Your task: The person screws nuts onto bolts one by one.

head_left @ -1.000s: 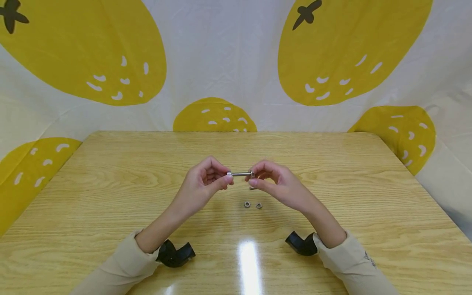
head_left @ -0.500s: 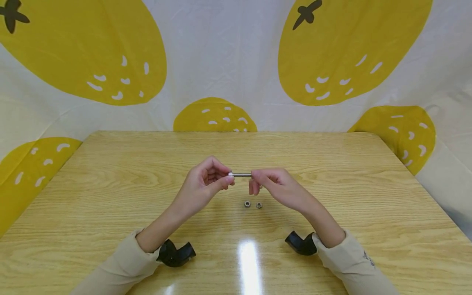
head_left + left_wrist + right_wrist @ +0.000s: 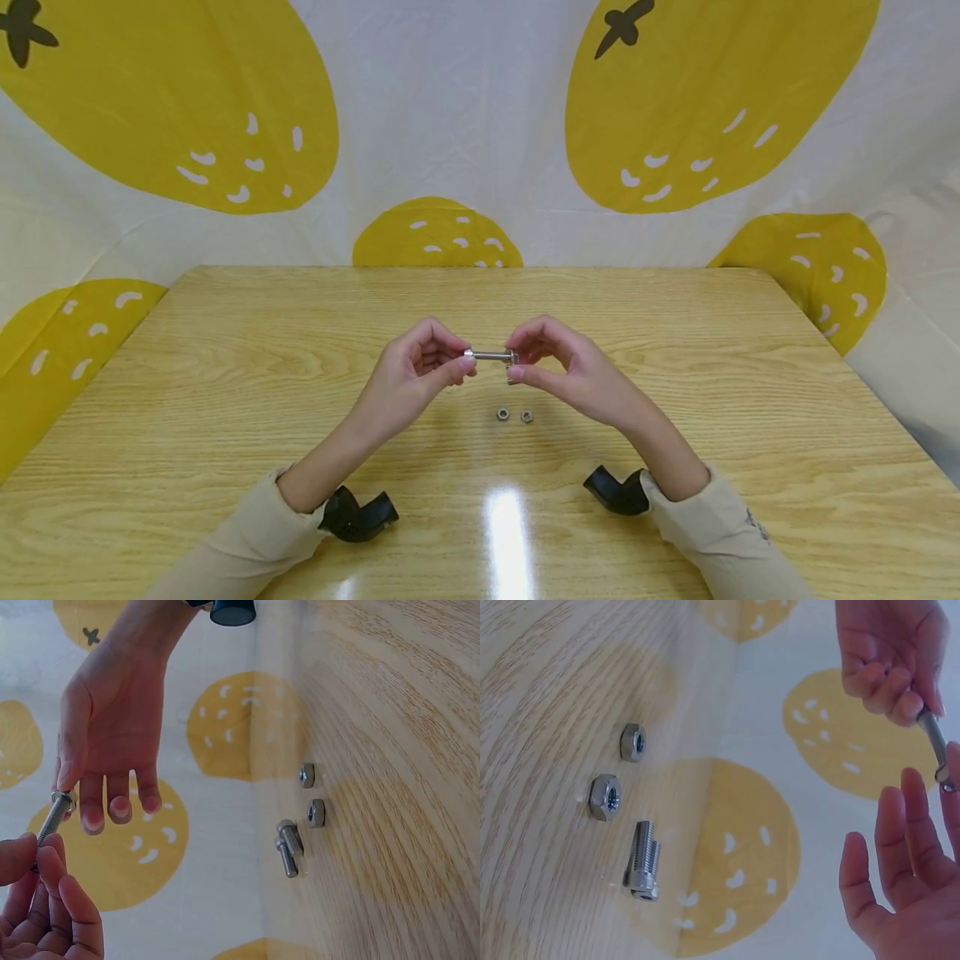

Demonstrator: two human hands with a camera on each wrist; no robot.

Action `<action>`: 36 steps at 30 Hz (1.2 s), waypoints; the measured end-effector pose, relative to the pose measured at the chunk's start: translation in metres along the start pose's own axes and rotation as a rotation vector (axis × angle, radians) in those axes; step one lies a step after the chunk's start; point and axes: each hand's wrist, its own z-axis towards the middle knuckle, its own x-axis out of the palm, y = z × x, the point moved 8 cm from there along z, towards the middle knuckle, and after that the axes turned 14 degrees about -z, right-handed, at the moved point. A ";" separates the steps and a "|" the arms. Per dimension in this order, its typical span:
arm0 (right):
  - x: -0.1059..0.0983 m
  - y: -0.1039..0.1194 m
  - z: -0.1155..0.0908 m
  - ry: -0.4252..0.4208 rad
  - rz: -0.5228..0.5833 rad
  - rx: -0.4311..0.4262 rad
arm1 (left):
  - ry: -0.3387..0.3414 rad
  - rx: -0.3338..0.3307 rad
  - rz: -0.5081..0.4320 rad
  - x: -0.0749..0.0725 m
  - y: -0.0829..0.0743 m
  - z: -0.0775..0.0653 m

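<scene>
My left hand (image 3: 414, 372) pinches one end of a silver bolt (image 3: 491, 356) between thumb and fingers, above the table. The bolt lies level, its threaded shank pointing toward my right hand (image 3: 572, 373). At that far end sits a hex nut (image 3: 512, 357), with the right thumb and index finger on either side of it. The other right fingers (image 3: 120, 802) hang apart in the left wrist view. Left fingers hide the bolt's held end.
Two loose hex nuts (image 3: 632, 742) lie on the wooden table (image 3: 300, 317) below the hands. Beside them are two more bolts (image 3: 643, 859), close together. Black wrist-worn pieces (image 3: 358, 515) stick out from both cuffs. A patterned curtain (image 3: 450, 125) stands behind the table.
The right thumb and fingers rolled forward over the nut half a second ago, and now they are back, spread around it. The left hand and bolt stay nearly still.
</scene>
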 end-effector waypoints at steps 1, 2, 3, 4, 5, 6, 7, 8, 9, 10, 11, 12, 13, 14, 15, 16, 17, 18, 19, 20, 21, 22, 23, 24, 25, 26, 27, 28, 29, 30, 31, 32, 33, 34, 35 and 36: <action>0.000 0.000 0.000 -0.005 -0.003 0.007 | 0.000 -0.002 0.000 0.000 0.000 0.000; -0.001 -0.001 0.000 -0.009 -0.006 0.014 | 0.001 -0.003 0.000 0.000 0.000 0.000; -0.001 -0.001 0.000 -0.013 -0.010 0.022 | 0.002 -0.005 0.001 0.000 0.000 0.000; -0.001 -0.001 0.000 -0.015 -0.012 0.030 | 0.002 -0.007 0.000 0.000 0.001 0.000; -0.002 -0.002 -0.001 -0.016 -0.013 0.041 | 0.002 -0.009 -0.002 0.001 0.001 0.000; -0.002 -0.002 -0.001 -0.016 -0.015 0.052 | 0.003 -0.009 -0.003 0.001 0.001 0.000; -0.002 -0.003 -0.001 -0.017 -0.016 0.058 | 0.003 -0.009 -0.005 0.001 0.001 0.000; -0.002 -0.003 -0.001 -0.015 -0.014 0.061 | 0.003 -0.010 -0.006 0.001 0.001 0.000; -0.002 -0.003 -0.001 -0.014 -0.012 0.060 | 0.004 -0.012 -0.010 0.001 0.002 0.000; -0.002 -0.003 0.000 -0.014 -0.015 0.060 | 0.006 -0.011 -0.012 0.001 0.002 -0.001; -0.001 -0.004 0.000 -0.014 -0.018 0.056 | 0.009 -0.009 -0.014 0.002 0.001 -0.001; -0.001 -0.004 0.001 -0.014 -0.016 0.051 | 0.011 -0.007 -0.014 0.002 0.002 -0.001; 0.000 -0.004 0.002 -0.015 -0.015 0.047 | 0.012 -0.006 -0.015 0.002 0.002 -0.001; 0.001 -0.004 0.003 -0.014 -0.010 0.047 | 0.015 -0.004 -0.014 0.003 0.002 -0.001; 0.002 -0.005 0.003 -0.015 -0.007 0.052 | 0.018 -0.002 -0.014 0.003 0.002 -0.001; 0.003 -0.006 0.004 -0.015 -0.005 0.063 | 0.020 0.001 -0.010 0.004 0.002 -0.001; 0.004 -0.007 0.004 -0.013 0.000 0.077 | 0.020 0.002 -0.010 0.004 0.002 -0.001; 0.004 -0.009 0.004 -0.012 0.003 0.093 | 0.020 0.003 -0.008 0.004 0.003 -0.001; 0.004 -0.011 0.003 -0.015 -0.001 0.111 | 0.020 0.002 -0.008 0.004 0.003 -0.001; 0.003 -0.012 0.003 -0.018 -0.005 0.122 | 0.018 0.001 -0.008 0.004 0.003 -0.001; 0.002 -0.014 0.002 -0.020 -0.012 0.132 | 0.016 -0.002 -0.009 0.004 0.003 -0.001; 0.001 -0.014 0.002 -0.023 -0.019 0.138 | 0.014 -0.004 -0.010 0.004 0.004 0.000; 0.000 -0.014 0.001 -0.023 -0.021 0.135 | 0.013 -0.007 -0.011 0.003 0.004 0.000; -0.001 -0.014 0.001 -0.025 -0.021 0.126 | 0.011 -0.010 -0.010 0.003 0.004 0.000; -0.002 -0.012 0.001 -0.025 -0.018 0.111 | 0.010 -0.013 -0.010 0.003 0.004 0.000; -0.003 -0.010 0.001 -0.022 -0.016 0.090 | 0.009 -0.014 -0.009 0.003 0.004 0.000; -0.003 -0.008 0.001 -0.016 -0.011 0.075 | 0.008 -0.015 -0.008 0.002 0.004 0.000; -0.002 -0.006 0.001 -0.011 -0.008 0.058 | 0.008 -0.015 -0.006 0.002 0.004 0.000; -0.002 -0.004 0.001 -0.007 -0.005 0.039 | 0.008 -0.016 -0.004 0.002 0.004 0.000; -0.001 -0.002 0.001 -0.004 -0.002 0.021 | 0.008 -0.016 -0.004 0.002 0.004 0.000; -0.001 0.000 0.001 -0.001 -0.003 0.006 | 0.008 -0.016 -0.005 0.002 0.004 0.000; 0.000 0.001 0.001 0.001 -0.003 -0.005 | 0.008 -0.016 -0.006 0.002 0.004 0.000; 0.000 0.002 0.001 0.001 -0.004 -0.013 | 0.009 -0.016 -0.006 0.002 0.004 0.000; 0.000 0.002 0.002 -0.002 -0.005 -0.023 | 0.009 -0.016 -0.007 0.002 0.004 0.000; 0.000 0.003 0.001 -0.004 -0.005 -0.029 | 0.010 -0.016 -0.007 0.002 0.004 0.000; 0.000 0.003 0.001 -0.005 -0.005 -0.032 | 0.010 -0.015 -0.008 0.002 0.004 0.000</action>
